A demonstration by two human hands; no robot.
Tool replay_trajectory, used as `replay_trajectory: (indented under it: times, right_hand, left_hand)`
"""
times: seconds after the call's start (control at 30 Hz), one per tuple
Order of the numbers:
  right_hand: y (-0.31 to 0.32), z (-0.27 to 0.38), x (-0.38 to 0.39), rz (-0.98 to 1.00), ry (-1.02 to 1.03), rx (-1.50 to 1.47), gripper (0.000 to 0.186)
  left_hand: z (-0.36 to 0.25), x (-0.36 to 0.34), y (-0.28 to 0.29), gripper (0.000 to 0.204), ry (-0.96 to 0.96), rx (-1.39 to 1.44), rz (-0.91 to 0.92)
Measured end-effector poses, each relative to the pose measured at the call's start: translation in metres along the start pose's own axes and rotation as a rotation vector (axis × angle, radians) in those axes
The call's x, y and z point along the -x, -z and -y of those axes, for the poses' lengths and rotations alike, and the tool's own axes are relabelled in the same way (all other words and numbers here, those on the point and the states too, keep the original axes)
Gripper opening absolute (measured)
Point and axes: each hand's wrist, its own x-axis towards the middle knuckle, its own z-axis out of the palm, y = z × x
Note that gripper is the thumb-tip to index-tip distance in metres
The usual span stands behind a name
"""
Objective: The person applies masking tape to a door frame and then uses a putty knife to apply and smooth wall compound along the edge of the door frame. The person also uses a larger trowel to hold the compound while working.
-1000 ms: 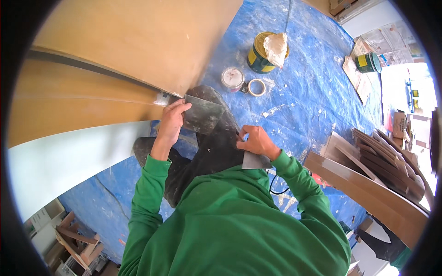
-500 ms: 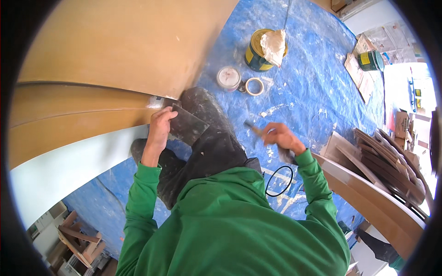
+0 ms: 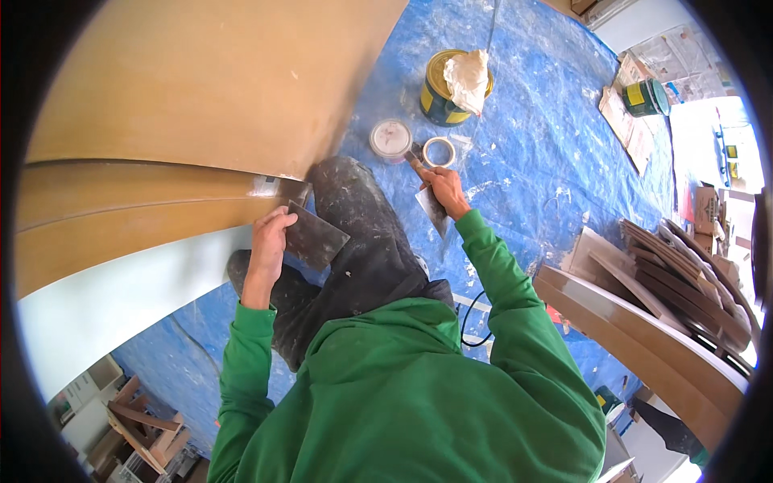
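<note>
My left hand (image 3: 270, 238) is closed on a dark, flat rectangular scraper plate (image 3: 317, 236), held above my bent leg near the wooden panel. My right hand (image 3: 445, 191) grips a putty knife (image 3: 433, 211), its light blade pointing back toward me and its handle end close to a small round tin (image 3: 391, 140). Just beyond the fingers lies a roll of masking tape (image 3: 439, 151) on the blue sheet. A patch of pale filler (image 3: 264, 186) shows on the seam of the wooden panel (image 3: 201, 88), a little above my left hand.
A dark green paint bucket (image 3: 452, 92) with a crumpled cloth on its lid stands farther off. Another bucket (image 3: 646, 97) is at the far right by some cardboard. Stacked boards (image 3: 676, 274) lean at the right, beside a long wooden panel (image 3: 636, 346). Blue sheeting (image 3: 547, 161) covers the floor.
My right hand has swung left and away from me with the putty knife, up to the tin and tape roll. The left hand with its scraper plate has shifted slightly nearer.
</note>
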Motion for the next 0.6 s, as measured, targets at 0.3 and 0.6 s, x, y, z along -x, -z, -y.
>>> replay_trajectory:
  times: [0.3, 0.6]
  right_hand:
    - [-0.009, 0.025, 0.002, -0.088, -0.064, 0.042, 0.036]
    - [-0.025, -0.049, -0.017, 0.109, -0.012, -0.253, 0.034]
  left_hand:
    - [0.000, 0.009, -0.003, 0.037, -0.011, 0.007, -0.009]
    - [0.004, 0.010, 0.001, 0.031, 0.051, -0.004, 0.085]
